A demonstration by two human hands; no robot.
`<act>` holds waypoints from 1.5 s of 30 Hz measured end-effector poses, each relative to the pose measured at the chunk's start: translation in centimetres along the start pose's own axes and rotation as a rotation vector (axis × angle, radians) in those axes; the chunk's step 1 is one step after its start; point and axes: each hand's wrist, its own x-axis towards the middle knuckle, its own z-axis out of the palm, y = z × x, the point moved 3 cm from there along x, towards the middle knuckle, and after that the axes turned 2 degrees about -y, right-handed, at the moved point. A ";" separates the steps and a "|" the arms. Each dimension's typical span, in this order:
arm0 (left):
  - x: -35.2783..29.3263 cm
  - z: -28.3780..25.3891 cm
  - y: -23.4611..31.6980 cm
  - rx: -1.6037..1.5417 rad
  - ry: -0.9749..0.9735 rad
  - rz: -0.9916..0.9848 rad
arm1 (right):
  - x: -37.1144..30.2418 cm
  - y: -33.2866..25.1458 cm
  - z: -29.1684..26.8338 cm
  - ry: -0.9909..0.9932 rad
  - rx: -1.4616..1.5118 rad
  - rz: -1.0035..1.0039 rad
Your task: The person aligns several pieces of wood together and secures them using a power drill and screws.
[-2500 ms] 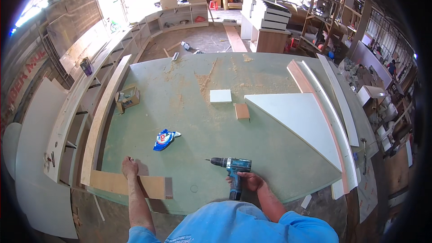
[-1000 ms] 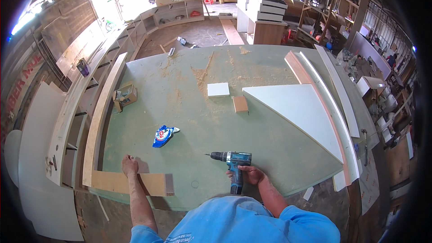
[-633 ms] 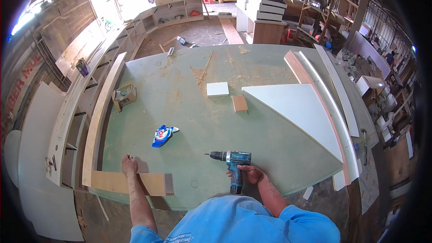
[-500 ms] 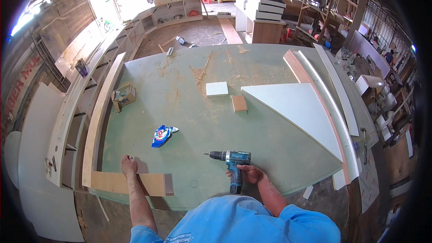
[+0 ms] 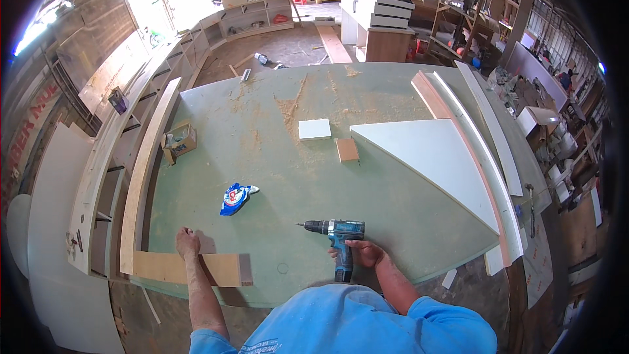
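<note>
My right hand (image 5: 368,253) is wrapped round the grip of a blue-and-black cordless drill (image 5: 343,231), whose bit points left over the green tabletop (image 5: 288,177). My left hand (image 5: 188,244) is closed with its fingertips pinched together; whatever they hold is too small to make out. Under that wrist runs a short wooden board (image 5: 157,267), which meets a long upright-edged board (image 5: 145,177) at the table's left side. A crumpled blue-and-white packet (image 5: 236,198) lies beyond my left hand, a little to its right.
An open cardboard box (image 5: 180,141) sits at the left. Mid-table lie a white block (image 5: 315,129) and a brown block (image 5: 347,150). A white triangular panel (image 5: 432,164) rests beside long strips (image 5: 475,157) on the right. Sawdust (image 5: 288,108) covers the far part.
Both hands and the drill stay where they were. Only a very slight shift of the whole view shows.
</note>
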 end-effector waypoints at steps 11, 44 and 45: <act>0.1 0.3 -1.6 0.010 0.039 0.021 | 0.3 -0.1 0.2 -0.014 0.017 0.012; 0.1 0.3 -0.1 0.002 -0.012 -0.001 | -0.1 0.2 -0.5 -0.006 0.024 0.006; 0.1 0.3 -0.2 0.001 -0.009 0.003 | -0.1 0.2 -0.3 -0.013 0.025 0.012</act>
